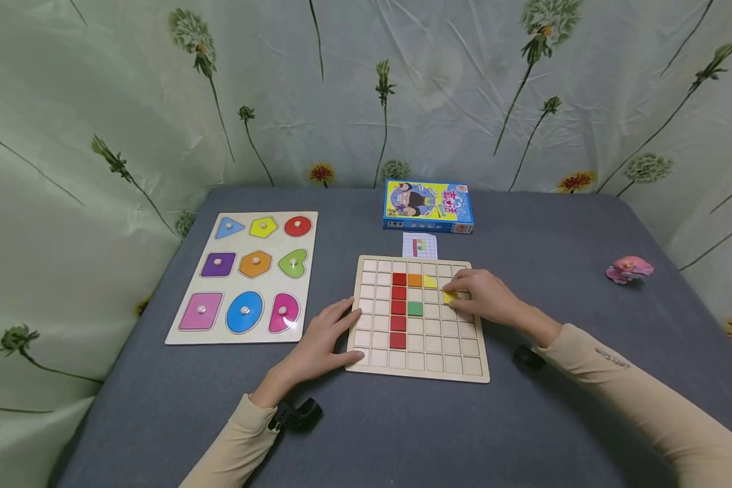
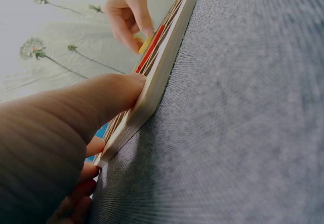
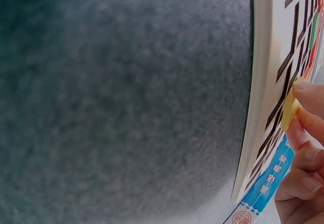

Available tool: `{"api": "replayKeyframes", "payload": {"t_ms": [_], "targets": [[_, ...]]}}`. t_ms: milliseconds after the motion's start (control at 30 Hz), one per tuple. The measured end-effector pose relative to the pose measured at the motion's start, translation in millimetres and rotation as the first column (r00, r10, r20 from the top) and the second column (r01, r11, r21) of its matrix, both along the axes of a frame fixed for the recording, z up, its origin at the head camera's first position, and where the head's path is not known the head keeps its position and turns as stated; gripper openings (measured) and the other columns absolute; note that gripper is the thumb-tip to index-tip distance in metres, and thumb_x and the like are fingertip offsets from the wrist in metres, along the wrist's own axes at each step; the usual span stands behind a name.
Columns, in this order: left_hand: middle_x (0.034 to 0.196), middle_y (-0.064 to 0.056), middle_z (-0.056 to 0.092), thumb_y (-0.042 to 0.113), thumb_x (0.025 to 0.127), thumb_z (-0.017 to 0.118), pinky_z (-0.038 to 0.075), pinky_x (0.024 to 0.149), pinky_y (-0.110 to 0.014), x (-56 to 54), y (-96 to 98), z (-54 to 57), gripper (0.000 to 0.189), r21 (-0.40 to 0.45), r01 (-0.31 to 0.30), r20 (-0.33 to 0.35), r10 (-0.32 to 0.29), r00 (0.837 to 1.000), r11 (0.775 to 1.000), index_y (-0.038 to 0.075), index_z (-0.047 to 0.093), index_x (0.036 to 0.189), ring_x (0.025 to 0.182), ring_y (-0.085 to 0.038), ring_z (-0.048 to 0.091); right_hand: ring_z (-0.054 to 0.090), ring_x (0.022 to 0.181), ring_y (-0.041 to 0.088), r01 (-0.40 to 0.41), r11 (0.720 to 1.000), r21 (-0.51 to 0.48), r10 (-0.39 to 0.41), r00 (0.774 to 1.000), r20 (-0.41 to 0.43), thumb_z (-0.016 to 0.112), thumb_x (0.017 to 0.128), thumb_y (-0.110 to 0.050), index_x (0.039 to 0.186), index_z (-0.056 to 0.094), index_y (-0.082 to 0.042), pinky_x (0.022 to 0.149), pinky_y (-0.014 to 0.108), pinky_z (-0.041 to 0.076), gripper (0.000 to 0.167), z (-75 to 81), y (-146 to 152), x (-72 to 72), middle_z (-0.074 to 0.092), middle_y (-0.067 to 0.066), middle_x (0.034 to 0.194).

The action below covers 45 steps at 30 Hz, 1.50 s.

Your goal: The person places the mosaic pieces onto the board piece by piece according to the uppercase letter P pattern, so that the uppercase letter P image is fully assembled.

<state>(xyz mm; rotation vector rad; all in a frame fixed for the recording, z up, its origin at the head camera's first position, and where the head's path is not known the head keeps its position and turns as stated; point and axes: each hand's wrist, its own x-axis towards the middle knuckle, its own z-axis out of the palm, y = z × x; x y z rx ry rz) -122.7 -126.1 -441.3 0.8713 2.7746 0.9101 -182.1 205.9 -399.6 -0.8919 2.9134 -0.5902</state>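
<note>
A wooden grid board (image 1: 436, 375) lies on the table, with a column of red squares (image 1: 398, 306), an orange square (image 1: 414, 280), a green square (image 1: 415, 309) and a yellow-and-white square (image 1: 430, 281) in its cells. My right hand (image 1: 494, 298) pinches a yellow tile (image 3: 288, 109) between thumb and fingertips over the board's right side. The tile looks tilted in the right wrist view. Along the board's left edge my left hand (image 1: 320, 342) rests, fingers spread. Its thumb (image 2: 119, 89) touches the near left corner; some fingertips are partly hidden in the left wrist view.
Behind the board lie a small pattern card (image 1: 420, 246) and a blue-and-yellow box (image 1: 428, 206). A shape puzzle (image 1: 244, 276) with knobbed pieces lies to the left. Far right sits a pink toy figure (image 1: 629, 269). A floral curtain (image 1: 341, 95) hangs behind the table.
</note>
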Motion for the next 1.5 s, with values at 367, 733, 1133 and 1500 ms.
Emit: {"api": "replayKeyframes", "payload": {"t_ms": [367, 733, 1133, 1500], "targets": [[0.153, -0.014, 0.029, 0.036, 0.082, 0.069, 0.026, 0.107, -0.061, -0.1, -0.1, -0.4, 0.074, 0.002, -0.002, 0.0, 0.002, 1.0, 1.0, 0.008, 0.039, 0.143, 0.141, -0.035, 0.027, 0.063, 0.092, 0.021, -0.008, 1.0, 0.004, 0.008, 1.0, 0.012, 0.071, 0.08, -0.013, 0.105, 0.072, -0.004, 0.08, 0.04, 0.053, 0.026, -0.7, -9.3, -3.7, 0.069, 0.01, 0.101], [0.153, -0.014, 0.029, 0.036, 0.082, 0.069, 0.026, 0.108, -0.061, -2.4, -1.1, -1.2, 0.074, 0.004, 0.0, -0.009, 0.0, 1.0, 1.0, 0.008, 0.039, 0.143, 0.141, -0.035, 0.027, 0.061, 0.089, 0.019, -0.024, 1.0, -0.007, 0.024, 1.0, -0.013, 0.073, 0.08, -0.013, 0.103, 0.073, -0.006, 0.078, 0.037, 0.051, 0.025, 0.1, -17.3, -6.9, 0.069, 0.008, 0.097], [0.153, -0.014, 0.029, 0.036, 0.082, 0.069, 0.026, 0.107, -0.061, -2.2, -0.1, -1.3, 0.075, 0.003, -0.003, 0.005, 0.003, 1.0, 1.0, 0.008, 0.038, 0.143, 0.141, -0.035, 0.026, 0.059, 0.085, 0.017, -0.043, 0.998, -0.044, 0.043, 0.999, -0.011, 0.073, 0.08, -0.014, 0.101, 0.073, -0.006, 0.075, 0.034, 0.05, 0.023, -0.6, -24.1, -9.5, 0.068, 0.007, 0.096], [0.153, -0.015, 0.03, 0.035, 0.082, 0.07, 0.027, 0.107, -0.061, -2.7, 0.0, -1.1, 0.073, -0.007, -0.004, -0.008, 0.004, 1.0, 1.0, 0.007, 0.04, 0.143, 0.141, -0.035, 0.028, 0.06, 0.086, 0.018, -0.017, 0.999, -0.047, 0.017, 1.0, 0.001, 0.073, 0.079, -0.013, 0.1, 0.073, -0.006, 0.08, 0.036, 0.052, 0.021, -4.3, -28.4, -12.0, 0.068, 0.006, 0.095]]}}
